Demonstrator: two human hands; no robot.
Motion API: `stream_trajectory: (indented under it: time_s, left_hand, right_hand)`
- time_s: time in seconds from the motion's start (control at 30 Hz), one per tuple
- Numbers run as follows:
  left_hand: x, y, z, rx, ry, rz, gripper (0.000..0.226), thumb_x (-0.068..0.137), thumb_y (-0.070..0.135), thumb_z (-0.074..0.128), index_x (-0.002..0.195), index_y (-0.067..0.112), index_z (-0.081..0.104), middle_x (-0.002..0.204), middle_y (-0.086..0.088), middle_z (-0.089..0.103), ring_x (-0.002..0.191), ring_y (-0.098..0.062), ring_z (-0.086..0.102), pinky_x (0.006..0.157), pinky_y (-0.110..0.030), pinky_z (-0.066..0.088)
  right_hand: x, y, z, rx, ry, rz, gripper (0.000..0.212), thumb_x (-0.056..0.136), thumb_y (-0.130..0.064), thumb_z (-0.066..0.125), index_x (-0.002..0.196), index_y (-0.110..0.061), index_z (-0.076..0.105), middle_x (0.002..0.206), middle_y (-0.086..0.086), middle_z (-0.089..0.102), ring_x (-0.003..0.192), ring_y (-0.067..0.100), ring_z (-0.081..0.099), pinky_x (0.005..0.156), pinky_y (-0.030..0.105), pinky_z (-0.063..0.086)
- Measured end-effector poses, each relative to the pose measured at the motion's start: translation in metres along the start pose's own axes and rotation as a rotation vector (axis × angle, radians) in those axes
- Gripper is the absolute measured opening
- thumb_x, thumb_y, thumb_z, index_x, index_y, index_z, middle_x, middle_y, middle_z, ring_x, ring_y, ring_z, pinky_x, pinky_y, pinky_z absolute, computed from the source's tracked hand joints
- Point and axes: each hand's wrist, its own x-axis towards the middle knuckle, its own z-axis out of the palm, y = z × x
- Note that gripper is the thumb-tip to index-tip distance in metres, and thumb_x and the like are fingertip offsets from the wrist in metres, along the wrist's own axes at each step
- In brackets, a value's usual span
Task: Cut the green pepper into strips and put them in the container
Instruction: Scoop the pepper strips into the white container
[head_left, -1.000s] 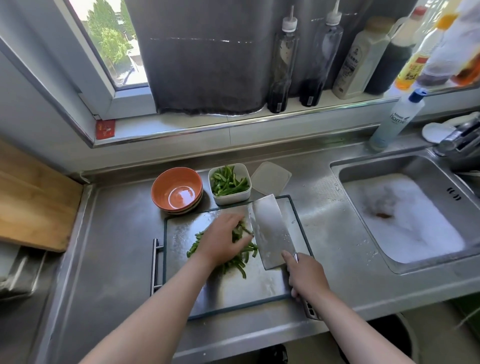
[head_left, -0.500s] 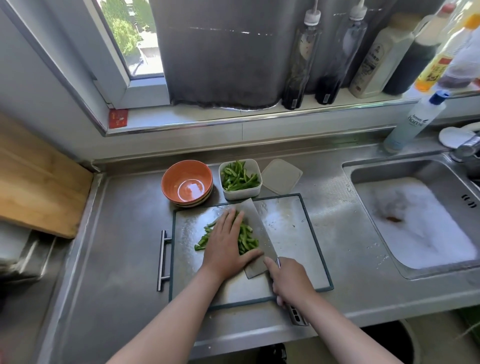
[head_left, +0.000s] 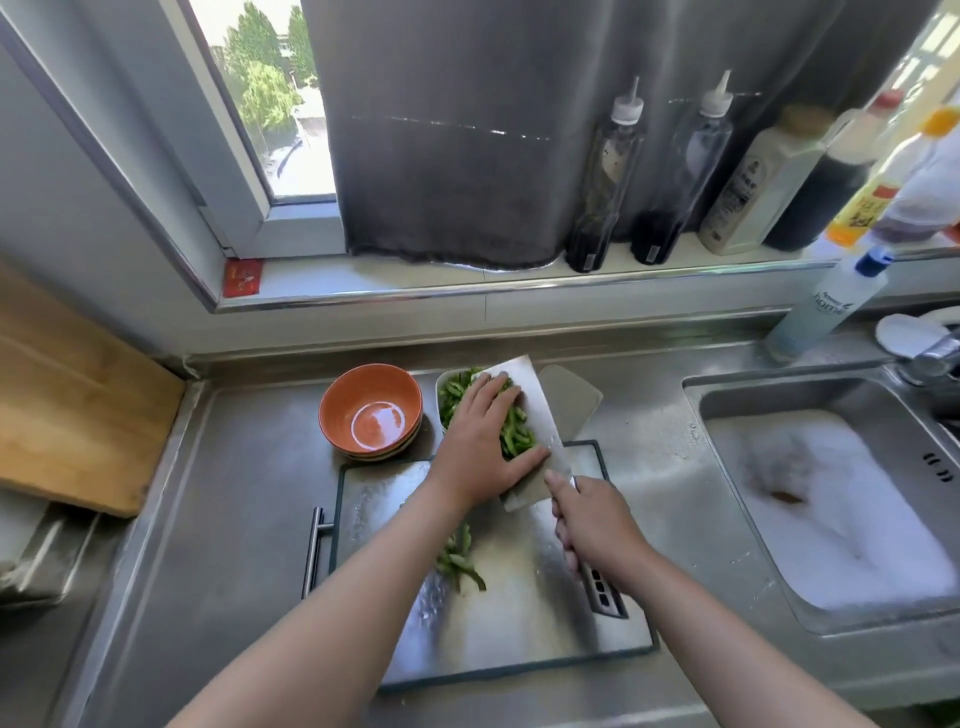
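My right hand (head_left: 592, 525) grips the cleaver's handle, and its broad blade (head_left: 535, 415) is raised over the white container (head_left: 441, 387) behind the cutting board (head_left: 545, 623). A heap of green pepper strips (head_left: 514, 434) lies on the blade. My left hand (head_left: 483, 441) presses flat on that heap, fingers straight, thumb against the blade. More strips sit inside the container, mostly hidden by my hand. A few strips (head_left: 460, 558) stay on the board beside my left forearm.
An orange bowl (head_left: 370, 410) stands left of the container, its lid (head_left: 569, 400) to the right. A foam-filled sink (head_left: 831, 509) lies at right, a wooden board (head_left: 67, 405) at left. Bottles (head_left: 602, 182) line the window sill.
Both hands lifted the cleaver loaded with strips off the board and carried it back to the container. A few strips stayed behind on the board.
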Motion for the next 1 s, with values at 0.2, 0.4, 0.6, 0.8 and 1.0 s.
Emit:
stream_trajectory:
  time_s: [0.2, 0.4, 0.6, 0.8, 1.0]
  left_hand:
    - [0.058, -0.018, 0.005, 0.006, -0.017, -0.062, 0.075, 0.080, 0.064, 0.059, 0.134, 0.012, 0.053, 0.142, -0.004, 0.046, 0.136, -0.023, 0.036, 0.116, -0.028, 0.025]
    - [0.069, -0.048, 0.020, 0.002, 0.031, -0.143, 0.036, 0.087, 0.039, 0.067, 0.108, 0.009, 0.061, 0.112, -0.006, 0.054, 0.111, -0.021, 0.047, 0.095, -0.029, 0.042]
    - [0.063, -0.067, 0.017, 0.033, 0.073, -0.034, 0.019, 0.086, 0.014, 0.070, 0.103, 0.005, 0.068, 0.108, -0.007, 0.060, 0.107, -0.023, 0.052, 0.086, -0.043, 0.053]
    - [0.067, -0.058, 0.016, 0.013, 0.058, 0.164, 0.031, 0.091, 0.018, 0.068, 0.121, 0.012, 0.067, 0.129, -0.005, 0.060, 0.121, -0.020, 0.052, 0.101, -0.028, 0.045]
    - [0.054, -0.072, 0.017, 0.041, 0.085, 0.214, 0.013, 0.087, 0.003, 0.067, 0.097, 0.005, 0.075, 0.102, -0.007, 0.069, 0.099, -0.023, 0.061, 0.086, -0.038, 0.054]
  right_hand:
    - [0.051, -0.036, -0.009, -0.034, 0.028, 0.000, 0.043, 0.102, -0.043, 0.049, 0.078, -0.008, 0.054, 0.052, 0.011, 0.057, 0.041, 0.028, 0.057, 0.054, 0.035, 0.048]
    - [0.079, -0.045, -0.005, -0.208, 0.063, -0.006, 0.048, 0.103, -0.043, 0.045, 0.079, -0.004, 0.060, 0.056, 0.017, 0.066, 0.043, 0.027, 0.065, 0.058, 0.030, 0.047]
    - [0.088, -0.050, -0.013, -0.264, 0.086, 0.005, 0.046, 0.104, -0.043, 0.042, 0.075, -0.008, 0.053, 0.054, 0.018, 0.064, 0.041, 0.025, 0.062, 0.050, 0.025, 0.039]
    - [0.090, -0.055, -0.014, -0.339, 0.088, -0.006, 0.047, 0.104, -0.043, 0.040, 0.070, -0.011, 0.050, 0.049, 0.016, 0.063, 0.045, 0.022, 0.061, 0.050, 0.026, 0.038]
    - [0.089, -0.050, -0.022, -0.395, 0.146, -0.065, 0.048, 0.104, -0.039, 0.044, 0.066, -0.011, 0.046, 0.054, 0.006, 0.058, 0.039, 0.020, 0.059, 0.042, 0.024, 0.034]
